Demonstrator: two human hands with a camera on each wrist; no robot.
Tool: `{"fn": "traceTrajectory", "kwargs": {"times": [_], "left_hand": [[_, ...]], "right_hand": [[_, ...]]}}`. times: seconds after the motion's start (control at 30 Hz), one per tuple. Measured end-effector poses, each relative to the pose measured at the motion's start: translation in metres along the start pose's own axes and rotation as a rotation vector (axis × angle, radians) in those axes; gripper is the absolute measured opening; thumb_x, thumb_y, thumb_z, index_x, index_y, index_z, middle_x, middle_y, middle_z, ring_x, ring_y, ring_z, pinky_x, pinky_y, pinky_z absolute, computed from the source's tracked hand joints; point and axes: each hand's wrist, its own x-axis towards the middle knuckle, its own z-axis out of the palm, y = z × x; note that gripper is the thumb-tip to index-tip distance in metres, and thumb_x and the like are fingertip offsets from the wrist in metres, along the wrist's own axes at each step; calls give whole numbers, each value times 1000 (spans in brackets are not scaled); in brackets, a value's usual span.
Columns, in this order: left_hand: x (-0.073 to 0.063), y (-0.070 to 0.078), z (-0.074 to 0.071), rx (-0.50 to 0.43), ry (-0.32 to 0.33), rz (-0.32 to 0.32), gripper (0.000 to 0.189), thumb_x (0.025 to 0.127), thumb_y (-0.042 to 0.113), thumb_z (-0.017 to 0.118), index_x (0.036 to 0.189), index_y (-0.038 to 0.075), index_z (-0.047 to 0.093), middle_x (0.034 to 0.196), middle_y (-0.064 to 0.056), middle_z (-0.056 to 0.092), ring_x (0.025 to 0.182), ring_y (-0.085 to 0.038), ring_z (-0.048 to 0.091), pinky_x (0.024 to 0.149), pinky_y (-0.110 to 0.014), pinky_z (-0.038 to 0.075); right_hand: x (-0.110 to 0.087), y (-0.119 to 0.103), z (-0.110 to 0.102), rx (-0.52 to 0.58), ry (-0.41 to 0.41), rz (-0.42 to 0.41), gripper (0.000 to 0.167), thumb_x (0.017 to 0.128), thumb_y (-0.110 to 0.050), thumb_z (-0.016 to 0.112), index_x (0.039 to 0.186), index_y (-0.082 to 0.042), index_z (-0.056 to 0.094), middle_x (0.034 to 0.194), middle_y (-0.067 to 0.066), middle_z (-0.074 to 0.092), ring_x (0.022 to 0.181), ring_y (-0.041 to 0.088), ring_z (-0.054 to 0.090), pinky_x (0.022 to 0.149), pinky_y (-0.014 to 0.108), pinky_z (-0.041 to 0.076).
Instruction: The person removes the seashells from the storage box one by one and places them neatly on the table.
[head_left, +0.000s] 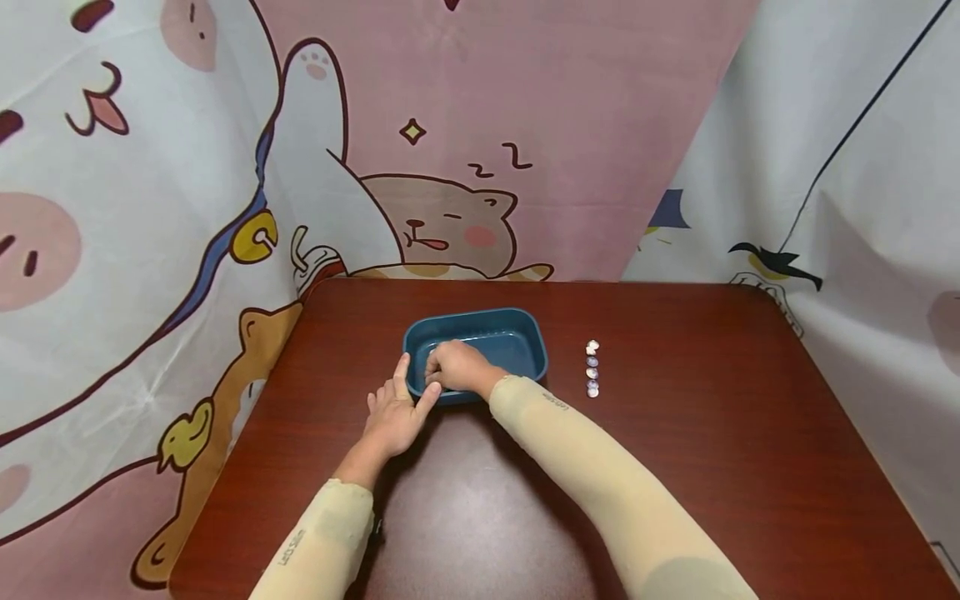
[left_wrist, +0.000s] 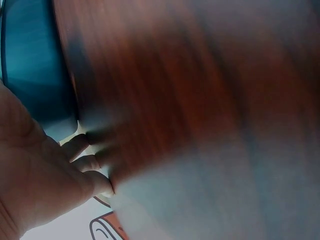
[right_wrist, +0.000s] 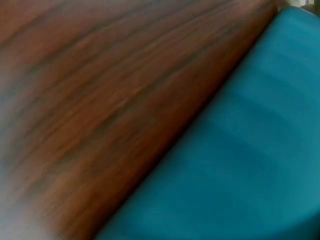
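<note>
A blue rectangular basin [head_left: 531, 333] stands on the table, its inside partly hidden by the right hand. My left hand [head_left: 393, 417] is at its near left corner, thumb and forefinger spread along the rim. In the left wrist view, the other fingers of the left hand [left_wrist: 55, 175] extend beside the basin's outer wall [left_wrist: 35, 65]. Over the basin's left part reaches my right hand [head_left: 459, 367], fingers bent and pointing down inside; I cannot tell whether they hold something. Only the basin's wall [right_wrist: 225, 165] and the tabletop show in the right wrist view, the latter blurred.
To the right of the basin, several small white and purple pieces [head_left: 592, 373] lie in a short line running front to back. The reddish-brown wooden table [head_left: 697, 433] has a cartoon-printed cloth [head_left: 570, 125] hanging behind it and at both sides.
</note>
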Motion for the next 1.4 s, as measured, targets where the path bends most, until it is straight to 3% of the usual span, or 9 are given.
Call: {"fn": "traceTrajectory", "kwargs": {"times": [0.27, 0.43, 0.67, 0.93, 1.07, 1.13, 1.27, 1.37, 1.4], "left_hand": [[0, 1, 1, -2, 8, -15, 92, 107, 72, 35, 172, 25, -10, 166, -31, 32, 156, -50, 25, 129, -73, 3], [1, 0, 1, 9, 16, -13, 95, 105, 78, 33, 172, 25, -8, 166, -31, 33, 156, -50, 26, 130, -73, 5], [1, -1, 0, -5, 31, -15, 98, 102, 81, 36, 172, 26, -7, 167, -29, 33, 157, -48, 26, 130, -72, 5], [1, -1, 2, 0, 40, -2, 98, 102, 81, 34, 172, 26, -5, 166, -29, 34, 157, -49, 27, 130, -72, 5], [0, -1, 1, 3, 43, 2, 97, 103, 79, 36, 172, 26, -5, 165, -29, 35, 157, -49, 27, 130, -72, 5], [0, -1, 1, 10, 47, 6, 96, 103, 79, 36, 172, 26, -5, 164, -30, 35, 156, -49, 28, 130, -73, 6], [1, -1, 1, 24, 58, 17, 96, 104, 79, 34, 172, 23, -4, 163, -31, 37, 154, -50, 30, 129, -74, 8], [0, -1, 1, 27, 59, 22, 97, 104, 79, 34, 172, 23, -3, 163, -31, 37, 154, -50, 31, 128, -74, 8], [1, -1, 1, 24, 59, 24, 97, 104, 79, 34, 172, 22, -3, 163, -31, 37, 154, -50, 31, 128, -74, 8]], "right_hand": [[-17, 16, -11, 52, 106, -1, 12, 102, -22, 75, 93, -20, 82, 86, -8, 77, 79, 7, 64, 78, 30, 57], [-34, 27, -18, 125, 233, 34, 9, 101, -23, 76, 100, -18, 82, 94, -4, 80, 81, 7, 68, 80, 34, 60], [-61, 41, -29, 168, 338, 40, 9, 101, -25, 76, 102, -18, 81, 94, -4, 80, 79, 8, 65, 78, 33, 59], [-103, 54, -49, 169, 379, 8, 12, 100, -25, 78, 104, -16, 84, 100, -4, 81, 83, 10, 67, 78, 33, 58], [-130, 64, -56, 178, 388, 31, 13, 100, -24, 78, 106, -14, 84, 99, -4, 81, 82, 8, 67, 77, 31, 58], [-144, 70, -59, 179, 388, 51, 12, 99, -24, 78, 106, -14, 83, 96, -5, 80, 80, 8, 66, 77, 35, 59], [-168, 85, -62, 171, 390, 117, 8, 98, -23, 80, 101, -17, 82, 89, -4, 80, 76, 8, 64, 105, 55, 54], [-184, 94, -62, 157, 394, 166, 10, 98, -26, 80, 100, -16, 81, 89, -4, 79, 77, 9, 64, 106, 52, 54], [-189, 97, -62, 157, 395, 184, 11, 98, -26, 81, 100, -16, 81, 92, -4, 79, 80, 9, 65, 100, 46, 57]]}}
